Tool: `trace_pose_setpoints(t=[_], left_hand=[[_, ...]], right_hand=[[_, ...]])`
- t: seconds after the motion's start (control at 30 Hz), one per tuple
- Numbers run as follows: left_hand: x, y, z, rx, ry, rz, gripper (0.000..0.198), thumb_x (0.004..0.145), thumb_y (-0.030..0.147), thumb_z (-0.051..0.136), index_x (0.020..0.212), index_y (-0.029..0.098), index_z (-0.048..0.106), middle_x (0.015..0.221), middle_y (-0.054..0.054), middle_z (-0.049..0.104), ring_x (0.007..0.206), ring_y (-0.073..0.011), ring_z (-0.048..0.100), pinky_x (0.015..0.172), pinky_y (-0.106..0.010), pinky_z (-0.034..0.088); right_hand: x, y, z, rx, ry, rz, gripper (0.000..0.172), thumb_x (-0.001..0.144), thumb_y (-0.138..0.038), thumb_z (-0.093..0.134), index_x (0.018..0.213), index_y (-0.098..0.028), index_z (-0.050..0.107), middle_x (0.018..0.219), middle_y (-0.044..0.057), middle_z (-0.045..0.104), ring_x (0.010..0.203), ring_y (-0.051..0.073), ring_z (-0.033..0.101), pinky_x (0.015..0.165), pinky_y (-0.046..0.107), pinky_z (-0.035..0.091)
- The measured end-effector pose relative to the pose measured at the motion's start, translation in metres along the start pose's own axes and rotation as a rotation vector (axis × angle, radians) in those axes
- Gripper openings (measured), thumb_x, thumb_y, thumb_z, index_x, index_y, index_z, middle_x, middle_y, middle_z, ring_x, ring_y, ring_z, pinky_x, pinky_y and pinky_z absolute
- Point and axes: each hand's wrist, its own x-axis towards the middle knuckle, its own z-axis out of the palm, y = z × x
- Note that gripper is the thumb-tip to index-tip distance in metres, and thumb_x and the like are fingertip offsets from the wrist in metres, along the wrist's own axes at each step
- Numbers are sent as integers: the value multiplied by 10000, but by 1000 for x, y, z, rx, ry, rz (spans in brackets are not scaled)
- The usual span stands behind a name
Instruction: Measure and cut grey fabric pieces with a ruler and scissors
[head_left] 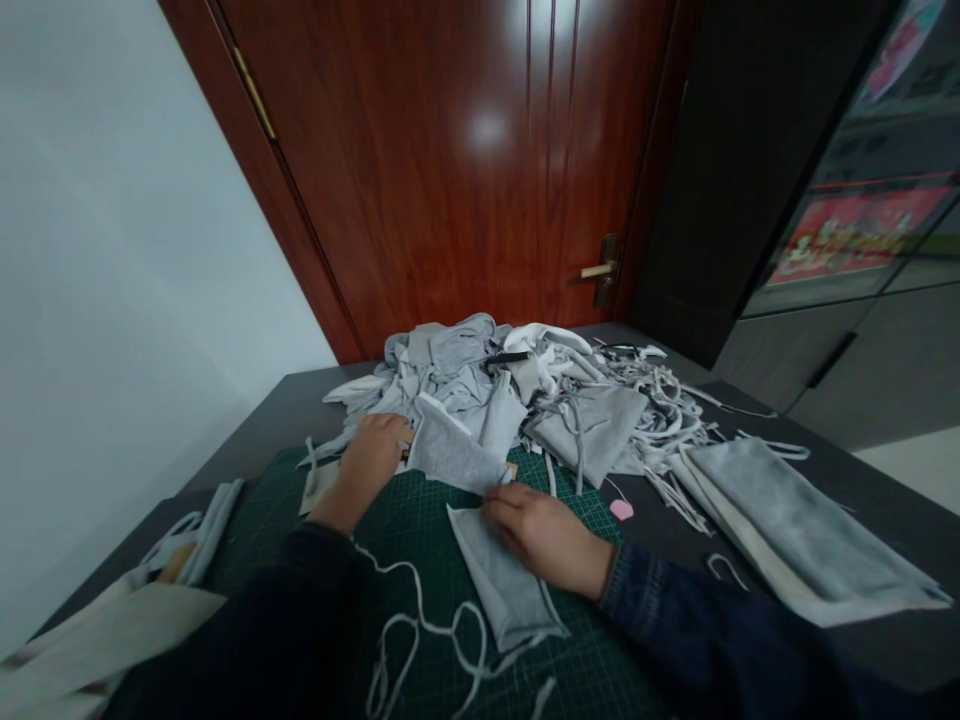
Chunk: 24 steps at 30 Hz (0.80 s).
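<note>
A light grey fabric piece (456, 452) with a pale edge stretches between my two hands above the cutting mat. My left hand (369, 462) is closed at its left edge, the fingertips partly hidden, beside a small tan bit. My right hand (546, 532) pinches its lower right corner, with another small tan bit showing just behind. Under my right hand lies a second grey fabric piece (510, 590), flat on the green cutting mat (405, 600). A long white cord (420, 610) loops across the mat, to the left of this second piece.
Behind my hands rises a heap of grey cloth (457, 355), with tangled fabric strips (664, 400) to its right. Folded grey fabric (802, 520) lies at the right, near a pink tag (621, 509). Pale cloth (112, 640) sits at lower left. A wooden door (450, 180) stands behind.
</note>
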Motion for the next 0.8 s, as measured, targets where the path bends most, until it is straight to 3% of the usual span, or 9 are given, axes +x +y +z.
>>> trace_pose_setpoints(t=[0.07,0.13,0.27,0.33,0.4,0.5,0.6,0.73,0.8], left_hand=[[12,-7,9,32,2,5,442,877,12,499,1263,78,706,1306,-224,719,1292,-356,611,1143,-497,417],[18,-8,15,53,-10,17,415,912,32,543,1292,106,692,1266,-175,742,1244,-316,650,1097,-468,461],[19,-10,11,95,-23,51,409,951,73,538,1331,130,677,1190,-143,769,1154,-297,699,1032,-448,494],[17,-16,2,119,-19,68,407,929,78,525,1286,143,710,1192,-156,769,1176,-308,693,1058,-430,475],[13,-27,-11,144,-6,65,373,913,97,521,1203,162,747,1218,-159,761,1204,-314,679,1088,-411,454],[1,-49,-32,181,8,22,327,920,138,509,1111,182,771,1205,-148,759,1174,-317,681,1065,-405,469],[-18,-69,-55,219,5,-54,322,916,155,520,1108,185,777,1150,-138,767,1090,-308,698,987,-387,503],[-50,-81,-85,288,42,-185,328,963,201,491,1135,175,769,1113,-123,753,1046,-283,680,944,-357,503],[-65,-79,-97,350,107,-298,371,985,240,448,1171,140,753,1113,-161,729,1035,-322,654,918,-403,511]], right_hand=[[18,7,-5,-58,88,89,374,980,-110,611,1326,-205,716,1496,161,584,1366,297,545,1150,461,462],[37,14,-8,-102,80,161,399,954,-176,705,1345,-251,727,1590,159,493,1439,347,455,1181,517,400],[71,24,-7,-100,-34,203,373,957,-273,736,1328,-243,746,1383,118,685,1277,303,592,1127,440,424],[82,30,-9,-106,-5,210,384,957,-222,708,1340,-209,731,1352,106,709,1248,271,614,1121,388,419],[90,40,-17,-122,61,252,456,968,-179,655,1424,-176,665,1444,123,654,1303,261,586,1139,364,396],[96,59,-38,-167,185,380,538,988,-153,568,1522,-97,553,1567,209,520,1389,322,519,1179,430,358],[96,71,-55,-191,239,466,504,977,-132,555,1475,-69,591,1553,250,508,1403,357,509,1177,472,368],[80,59,-58,-219,277,464,452,968,-167,608,1414,-111,659,1644,234,402,1485,386,407,1215,512,341],[67,46,-55,-217,255,342,411,977,-161,601,1377,-135,690,1591,196,494,1462,348,440,1242,487,324]])
